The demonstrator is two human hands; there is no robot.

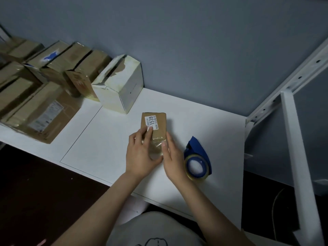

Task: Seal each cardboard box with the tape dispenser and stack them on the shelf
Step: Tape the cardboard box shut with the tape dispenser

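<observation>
Pressing down with straight fingers, the left hand (140, 153) lies flat over the taped near end of the small brown box (157, 125) on the white worktop (106, 139). The right hand (173, 157) rests, fingers extended, along the box's right side, thumb on top. Just beside it lies the blue tape dispenser (197, 160). Beyond stands a white box (120, 84), with brown boxes (58, 68) crowding the left. A white shelf frame (292, 130) rises at right.
</observation>
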